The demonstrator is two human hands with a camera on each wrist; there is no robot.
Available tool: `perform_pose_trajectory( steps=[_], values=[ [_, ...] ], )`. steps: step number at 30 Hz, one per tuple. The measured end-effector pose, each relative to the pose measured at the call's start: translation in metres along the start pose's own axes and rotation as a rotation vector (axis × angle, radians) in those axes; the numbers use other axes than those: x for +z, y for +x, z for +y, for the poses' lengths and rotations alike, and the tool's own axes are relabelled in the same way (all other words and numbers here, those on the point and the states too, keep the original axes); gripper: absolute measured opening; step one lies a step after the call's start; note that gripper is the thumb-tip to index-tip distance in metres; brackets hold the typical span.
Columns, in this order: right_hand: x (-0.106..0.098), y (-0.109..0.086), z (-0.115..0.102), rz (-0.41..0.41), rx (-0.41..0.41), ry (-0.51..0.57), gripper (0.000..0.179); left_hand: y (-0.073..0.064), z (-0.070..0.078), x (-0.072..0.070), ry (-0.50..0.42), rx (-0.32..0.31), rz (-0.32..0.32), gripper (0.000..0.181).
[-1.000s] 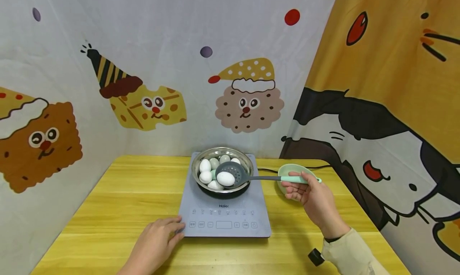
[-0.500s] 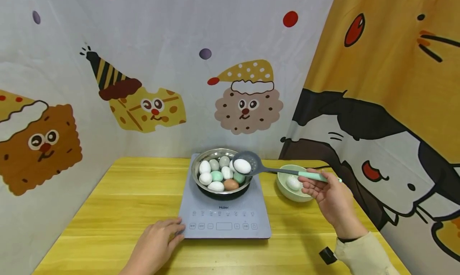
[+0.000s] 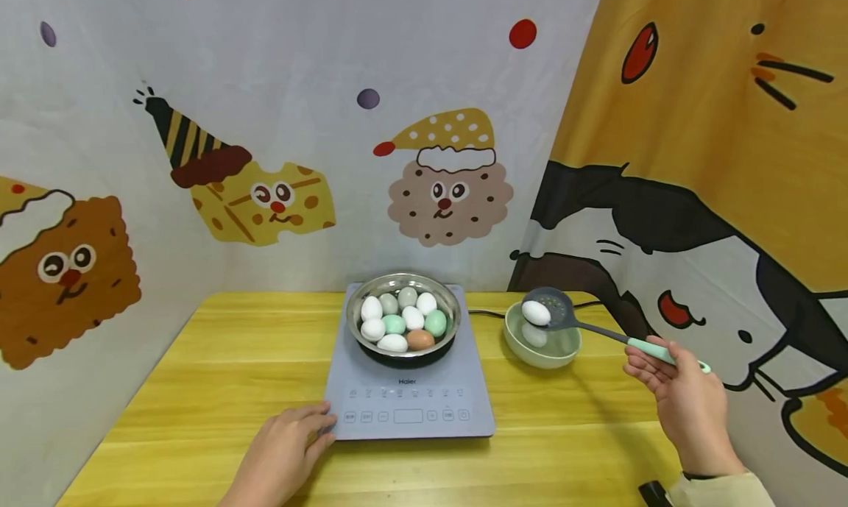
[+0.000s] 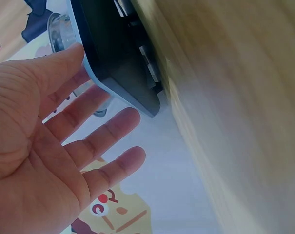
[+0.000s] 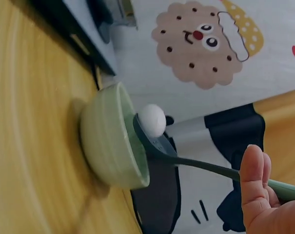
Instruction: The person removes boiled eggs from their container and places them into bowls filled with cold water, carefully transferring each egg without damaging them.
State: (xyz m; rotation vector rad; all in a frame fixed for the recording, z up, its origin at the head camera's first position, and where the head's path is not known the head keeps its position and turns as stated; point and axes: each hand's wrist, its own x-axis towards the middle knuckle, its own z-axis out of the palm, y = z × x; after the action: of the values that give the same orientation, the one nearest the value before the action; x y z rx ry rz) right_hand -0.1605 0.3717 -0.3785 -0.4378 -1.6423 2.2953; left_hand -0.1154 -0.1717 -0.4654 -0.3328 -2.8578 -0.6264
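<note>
My right hand holds the mint-green handle of a dark grey slotted spoon, its head over a pale green bowl. On the spoon's head lies a white egg; another white egg sits inside the bowl. In the right wrist view the spooned egg is at the bowl's rim level, resting on the spoon. My left hand touches the front left corner of the induction cooktop. Its fingers look spread and loosely extended in the left wrist view.
A steel pan on the cooktop holds several white, grey-green, mint and brown eggs. A black cord runs from the cooktop behind the bowl. The wooden table meets a printed cloth backdrop.
My right hand has moved right, lifting the slotted spoon and its white egg out of the pan and over the bowl. My left hand stays at the cooktop corner.
</note>
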Motion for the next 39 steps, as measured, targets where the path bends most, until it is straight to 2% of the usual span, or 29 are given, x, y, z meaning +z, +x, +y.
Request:
perform_pose_trajectory(
  steps=[4, 9, 13, 18, 24, 30, 34, 36, 39],
  values=[
    [-0.004, -0.002, 0.009, 0.077, -0.010, -0.014, 0.031, 0.000, -0.001, 0.001, 0.000, 0.000, 0.000, 0.021],
    [0.000, -0.005, 0.021, 0.182, -0.071, -0.136, 0.032, 0.000, -0.001, 0.001, -0.002, 0.006, 0.003, 0.021],
    [0.005, -0.009, 0.025, 0.231, -0.115, -0.245, 0.038, 0.000, 0.001, 0.002, 0.001, 0.007, 0.007, 0.021],
    [0.011, -0.014, 0.030, 0.240, -0.182, -0.309, 0.036, 0.000, 0.001, 0.002, 0.006, 0.008, 0.005, 0.021],
    [0.015, -0.014, 0.033, 0.245, -0.246, -0.294, 0.028, 0.001, 0.001, 0.003, 0.007, 0.017, 0.012, 0.021],
    [0.015, -0.011, 0.030, 0.260, -0.218, -0.238, 0.032, 0.002, 0.002, 0.003, 0.004, 0.026, 0.031, 0.021],
    [0.015, -0.011, 0.028, 0.279, -0.192, -0.257, 0.033, 0.001, 0.002, 0.002, 0.005, 0.016, 0.025, 0.021],
    [0.015, -0.013, 0.029, 0.283, -0.206, -0.313, 0.035, 0.000, 0.002, 0.002, 0.006, 0.012, 0.022, 0.021],
    [0.017, -0.017, 0.032, 0.269, -0.272, -0.468, 0.040, 0.000, 0.001, 0.001, 0.013, 0.007, 0.022, 0.020]
  ],
)
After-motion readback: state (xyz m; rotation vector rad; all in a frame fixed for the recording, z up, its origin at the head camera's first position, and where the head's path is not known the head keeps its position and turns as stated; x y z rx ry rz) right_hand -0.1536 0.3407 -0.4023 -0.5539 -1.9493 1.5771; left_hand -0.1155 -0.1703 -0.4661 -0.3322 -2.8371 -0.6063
